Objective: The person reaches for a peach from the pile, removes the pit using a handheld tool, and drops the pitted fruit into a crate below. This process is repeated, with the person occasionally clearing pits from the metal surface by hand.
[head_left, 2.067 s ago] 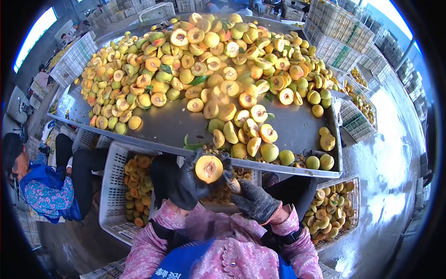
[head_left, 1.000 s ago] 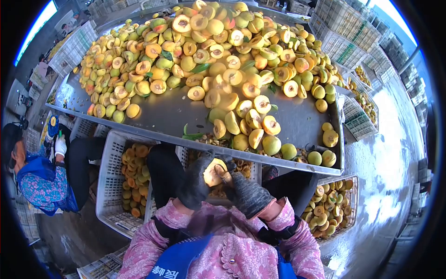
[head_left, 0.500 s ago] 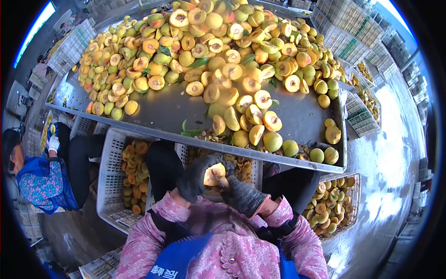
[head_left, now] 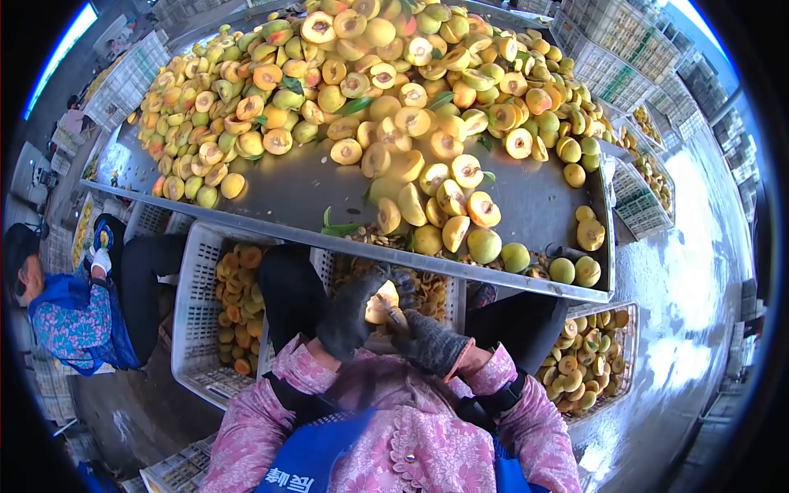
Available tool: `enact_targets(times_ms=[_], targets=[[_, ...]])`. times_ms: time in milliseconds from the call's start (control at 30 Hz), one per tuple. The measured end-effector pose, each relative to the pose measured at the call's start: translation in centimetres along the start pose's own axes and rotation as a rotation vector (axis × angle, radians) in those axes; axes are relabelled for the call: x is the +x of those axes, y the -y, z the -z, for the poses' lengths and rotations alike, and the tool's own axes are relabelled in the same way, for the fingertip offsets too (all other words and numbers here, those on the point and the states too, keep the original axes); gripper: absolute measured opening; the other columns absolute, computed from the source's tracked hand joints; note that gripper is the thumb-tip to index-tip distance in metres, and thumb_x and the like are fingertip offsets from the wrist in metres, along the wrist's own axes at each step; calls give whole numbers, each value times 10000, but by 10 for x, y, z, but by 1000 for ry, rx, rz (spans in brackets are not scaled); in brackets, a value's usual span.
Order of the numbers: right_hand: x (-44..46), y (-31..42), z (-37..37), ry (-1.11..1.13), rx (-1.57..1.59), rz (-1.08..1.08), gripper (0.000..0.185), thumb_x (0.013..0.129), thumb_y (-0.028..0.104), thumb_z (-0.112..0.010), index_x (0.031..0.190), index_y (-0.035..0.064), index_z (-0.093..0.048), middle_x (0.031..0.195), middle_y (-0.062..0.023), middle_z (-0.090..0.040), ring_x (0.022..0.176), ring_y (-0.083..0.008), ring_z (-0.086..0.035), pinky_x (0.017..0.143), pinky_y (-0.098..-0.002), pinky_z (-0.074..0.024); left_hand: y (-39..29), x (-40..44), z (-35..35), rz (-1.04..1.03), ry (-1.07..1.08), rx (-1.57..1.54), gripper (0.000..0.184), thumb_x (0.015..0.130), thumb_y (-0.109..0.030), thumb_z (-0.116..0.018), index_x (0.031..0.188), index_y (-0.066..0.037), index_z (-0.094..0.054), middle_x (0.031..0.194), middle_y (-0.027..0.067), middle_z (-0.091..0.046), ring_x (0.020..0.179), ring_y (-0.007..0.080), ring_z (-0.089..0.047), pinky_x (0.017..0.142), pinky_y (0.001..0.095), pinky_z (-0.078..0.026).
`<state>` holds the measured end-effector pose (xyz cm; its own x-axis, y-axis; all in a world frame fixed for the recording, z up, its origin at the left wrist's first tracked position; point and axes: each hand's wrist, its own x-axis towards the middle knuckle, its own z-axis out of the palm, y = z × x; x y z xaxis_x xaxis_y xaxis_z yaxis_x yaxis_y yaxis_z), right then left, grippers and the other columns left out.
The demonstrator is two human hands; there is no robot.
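Note:
My left hand (head_left: 347, 319), in a dark glove, is closed around a yellow peach half (head_left: 379, 304) above a crate of scraps. The pale cut face of the half is turned towards my right hand (head_left: 436, 341). That hand, in a grey knit glove, grips a small pitting tool (head_left: 398, 318) whose working end meets the peach. Its tip is hidden at the fruit, so its shape cannot be made out. Just beyond both hands, a metal table (head_left: 288, 193) carries a large heap of halved and whole peaches (head_left: 345, 90).
Peach halves fill a white crate (head_left: 196, 329) on my left and another crate (head_left: 631, 349) on my right. Scraps (head_left: 431, 289) lie in the crate between my knees. At far left sits a co-worker (head_left: 78, 316) holding fruit. Stacked crates (head_left: 612, 74) stand at the back right.
My left hand has turned the peach half, so its cut face shows narrower. The tool stays against the fruit. The co-worker's hands and fruit have shifted slightly.

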<state>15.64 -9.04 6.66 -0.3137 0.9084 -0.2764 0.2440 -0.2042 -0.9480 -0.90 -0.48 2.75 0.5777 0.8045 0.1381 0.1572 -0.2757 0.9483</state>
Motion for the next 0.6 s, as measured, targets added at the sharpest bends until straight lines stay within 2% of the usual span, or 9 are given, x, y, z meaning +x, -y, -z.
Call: enact_targets(times_ms=[33, 100, 200, 367, 433, 467, 500, 533, 600], targets=[[1, -5, -2, 9, 34, 29, 224, 875, 119, -493, 1056, -11, -496, 797, -162, -536, 759, -292, -528, 668, -368, -423, -8, 2, 1, -4, 24, -27, 301, 746, -88, -628, 1031, -14, -569, 927, 132, -633, 861, 257, -621, 773, 355, -479], [6, -19, -5, 19, -247, 120, 243, 848, 146, -554, 1032, -4, -504, 807, -149, -582, 736, -275, -574, 643, -365, -442, -22, 9, 4, -11, 75, -81, 291, 758, -88, -612, 1033, -3, -568, 941, 143, -633, 883, 259, -621, 780, 370, -478], [4, -16, -2, 72, -489, 152, 238, 838, 141, -577, 1015, -3, -507, 843, -138, -601, 746, -254, -587, 645, -364, -445, -9, 4, 4, -18, 144, -31, 283, 773, -84, -595, 1041, 2, -566, 972, 160, -632, 907, 267, -621, 798, 364, -479], [2, -6, -1, 97, -259, 254, 250, 829, 121, -570, 1034, -8, -507, 854, -139, -578, 781, -253, -565, 678, -355, -432, 1, 0, -1, 346, 102, -530, 239, 831, -111, -522, 1031, 13, -568, 992, 145, -636, 916, 228, -618, 818, 328, -479], [5, -3, -1, 113, -198, 246, 256, 832, 122, -559, 1047, -6, -509, 844, -138, -570, 774, -262, -556, 686, -352, -429, -6, 3, 3, 351, 130, -555, 235, 856, -128, -493, 1027, 14, -569, 992, 137, -638, 913, 211, -617, 819, 318, -479], [6, -5, -2, 123, -206, 264, 257, 834, 122, -552, 1053, -5, -510, 843, -139, -567, 770, -265, -551, 689, -350, -428, -10, 3, 5, 253, 157, -441, 236, 869, -138, -478, 1027, 12, -570, 990, 133, -639, 909, 204, -616, 817, 316, -479], [9, -17, -4, 137, -295, 321, 254, 840, 123, -543, 1057, -3, -512, 851, -140, -566, 765, -267, -546, 692, -348, -428, -12, 4, 6, 154, 184, -329, 239, 881, -147, -463, 1026, 10, -571, 989, 130, -640, 905, 196, -615, 815, 313, -479], [10, -23, -5, 151, -384, 377, 251, 845, 124, -534, 1062, -1, -515, 859, -141, -566, 760, -269, -541, 694, -346, -428, -14, 5, 7, 167, 195, -296, 233, 881, -143, -468, 1027, 7, -572, 983, 130, -641, 897, 198, -617, 809, 313, -480], [9, -19, -3, 212, -412, 206, 283, 837, 109, -523, 1101, 7, -521, 920, -151, -570, 790, -271, -536, 727, -351, -433, -15, 5, 7, 193, 212, -229, 222, 881, -134, -476, 1028, 0, -574, 973, 130, -643, 882, 200, -621, 797, 313, -483]])
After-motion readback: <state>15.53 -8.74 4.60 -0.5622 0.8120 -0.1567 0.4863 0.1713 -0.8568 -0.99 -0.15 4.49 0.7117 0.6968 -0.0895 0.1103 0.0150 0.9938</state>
